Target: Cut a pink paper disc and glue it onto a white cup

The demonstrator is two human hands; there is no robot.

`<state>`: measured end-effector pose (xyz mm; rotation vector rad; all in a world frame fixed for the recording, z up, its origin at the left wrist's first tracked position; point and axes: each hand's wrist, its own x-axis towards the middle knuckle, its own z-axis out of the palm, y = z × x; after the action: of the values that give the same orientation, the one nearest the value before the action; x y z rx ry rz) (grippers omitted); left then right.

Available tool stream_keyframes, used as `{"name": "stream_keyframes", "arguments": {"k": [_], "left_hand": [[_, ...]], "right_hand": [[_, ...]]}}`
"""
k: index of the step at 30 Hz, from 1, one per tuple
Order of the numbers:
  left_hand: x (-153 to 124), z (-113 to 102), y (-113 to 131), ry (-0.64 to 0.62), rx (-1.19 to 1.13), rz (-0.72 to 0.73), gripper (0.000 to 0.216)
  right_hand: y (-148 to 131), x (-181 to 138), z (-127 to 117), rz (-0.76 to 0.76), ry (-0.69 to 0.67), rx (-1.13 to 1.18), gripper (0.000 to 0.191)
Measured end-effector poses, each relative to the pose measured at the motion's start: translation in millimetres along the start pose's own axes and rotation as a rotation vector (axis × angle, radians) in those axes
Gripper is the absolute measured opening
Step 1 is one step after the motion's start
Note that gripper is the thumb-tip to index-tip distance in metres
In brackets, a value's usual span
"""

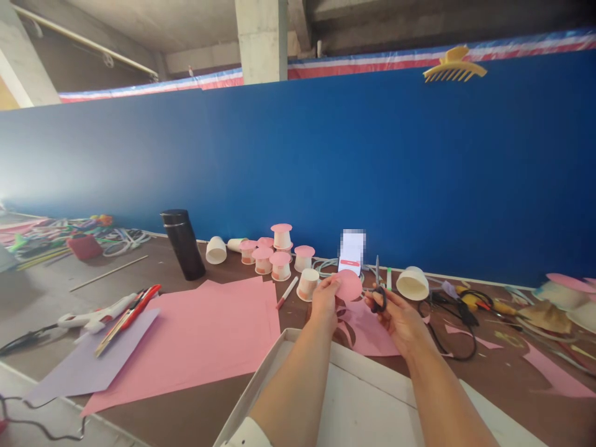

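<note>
Now, left hand (325, 298): clamped on round pink paper disc (349, 285), thumb on top.
Right hand (399, 315): fingers thru black-handled scissors (377, 287), blades pointing 12 o'clock.
Disc: mid-air btwn hands, over brown surface (186, 416).
White paper cups w/ pink tops (279, 254): 11 o'clock of hands.

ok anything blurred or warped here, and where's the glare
Head view: the blue wall bows from the wide lens, with pale glare at its far left; the white card is pixelated; the left hand with pink disc and right hand with scissors look sharp.
</note>
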<state>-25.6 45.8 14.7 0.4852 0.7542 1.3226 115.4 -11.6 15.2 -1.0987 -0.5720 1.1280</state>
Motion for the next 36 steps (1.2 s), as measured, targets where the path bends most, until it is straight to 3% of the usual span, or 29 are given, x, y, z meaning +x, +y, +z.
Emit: {"name": "stream_keyframes", "arguments": {"k": [6,14,25,30,36], "left_hand": [[-1,1,-2,-0.003,0.072,-0.066,0.035],[-3,4,-10,-0.053,0.154,-0.069,0.034],[-13,10,0,-0.109,-0.144,-0.284,0.009],[-10,6,0,-0.047,0.105,-0.268,0.015],[-6,-1,0,-0.153,0.321,-0.263,0.024]], "right_hand": [[3,0,5,0.002,0.043,0.107,0.050],[10,2,4,0.018,-0.007,0.032,0.052],[15,6,1,-0.008,-0.027,-0.055,0.050],[15,9,-1,-0.043,0.026,-0.012,0.048],[12,12,-1,-0.118,0.090,0.030,0.049]]}}
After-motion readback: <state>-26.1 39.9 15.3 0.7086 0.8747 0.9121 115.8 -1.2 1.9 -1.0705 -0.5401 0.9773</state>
